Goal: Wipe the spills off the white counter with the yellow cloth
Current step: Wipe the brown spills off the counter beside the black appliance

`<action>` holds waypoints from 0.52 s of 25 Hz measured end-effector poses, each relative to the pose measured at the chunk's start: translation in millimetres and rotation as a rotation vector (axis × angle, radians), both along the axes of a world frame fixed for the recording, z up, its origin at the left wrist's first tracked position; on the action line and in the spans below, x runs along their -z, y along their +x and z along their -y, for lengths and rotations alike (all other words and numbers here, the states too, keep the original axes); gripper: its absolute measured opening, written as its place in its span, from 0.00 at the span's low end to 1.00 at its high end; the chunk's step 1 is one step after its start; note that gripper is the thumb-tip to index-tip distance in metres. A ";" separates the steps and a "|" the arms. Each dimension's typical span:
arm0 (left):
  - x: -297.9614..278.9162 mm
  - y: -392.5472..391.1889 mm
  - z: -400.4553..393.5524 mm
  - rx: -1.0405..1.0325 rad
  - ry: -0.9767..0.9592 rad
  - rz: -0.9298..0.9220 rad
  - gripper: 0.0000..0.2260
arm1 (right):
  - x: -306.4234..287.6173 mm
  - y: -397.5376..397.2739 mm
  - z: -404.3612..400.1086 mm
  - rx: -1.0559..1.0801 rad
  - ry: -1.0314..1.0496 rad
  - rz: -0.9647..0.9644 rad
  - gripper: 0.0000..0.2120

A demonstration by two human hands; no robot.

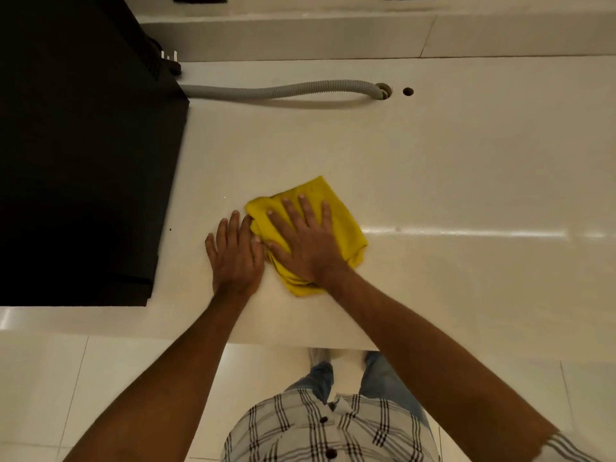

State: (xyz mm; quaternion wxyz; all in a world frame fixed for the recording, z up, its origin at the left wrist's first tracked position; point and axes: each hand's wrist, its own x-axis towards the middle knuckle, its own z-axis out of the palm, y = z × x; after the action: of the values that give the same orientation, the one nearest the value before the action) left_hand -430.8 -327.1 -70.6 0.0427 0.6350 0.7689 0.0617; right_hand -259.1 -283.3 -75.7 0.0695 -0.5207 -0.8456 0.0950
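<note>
A folded yellow cloth (346, 225) lies on the white counter (450, 168), near its front edge. My right hand (305, 240) presses flat on top of the cloth with the fingers spread. My left hand (235, 251) rests flat on the bare counter just left of the cloth, its index finger and thumb touching the cloth's left edge. I cannot make out any spill on the counter; only a bright glare streak runs to the right of the cloth.
A large black appliance (80, 155) fills the counter's left side. A grey corrugated hose (283, 90) runs from it into a hole (383, 90) at the back, beside a smaller hole (408, 91). A raised ledge (333, 35) borders the back. Tiled floor lies below.
</note>
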 end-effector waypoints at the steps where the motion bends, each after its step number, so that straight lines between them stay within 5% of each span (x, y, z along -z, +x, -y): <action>1: -1.4 0.4 -0.1 0.000 -0.006 0.008 0.26 | 0.7 8.3 19.9 0.023 0.012 -0.005 0.32; 9: -6.3 -0.2 6.0 0.021 -0.054 -0.003 0.28 | -20.2 32.9 106.9 0.261 -0.157 -0.026 0.35; 13: -10.5 10.2 16.3 0.001 0.037 -0.010 0.22 | -36.9 66.5 99.9 0.457 -0.136 -0.320 0.30</action>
State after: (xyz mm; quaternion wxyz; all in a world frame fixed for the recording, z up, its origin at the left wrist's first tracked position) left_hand -420.6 -343.4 -60.0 0.0274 0.6365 0.7674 0.0726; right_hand -192.7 -383.2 -38.8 0.1867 -0.6794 -0.6764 0.2144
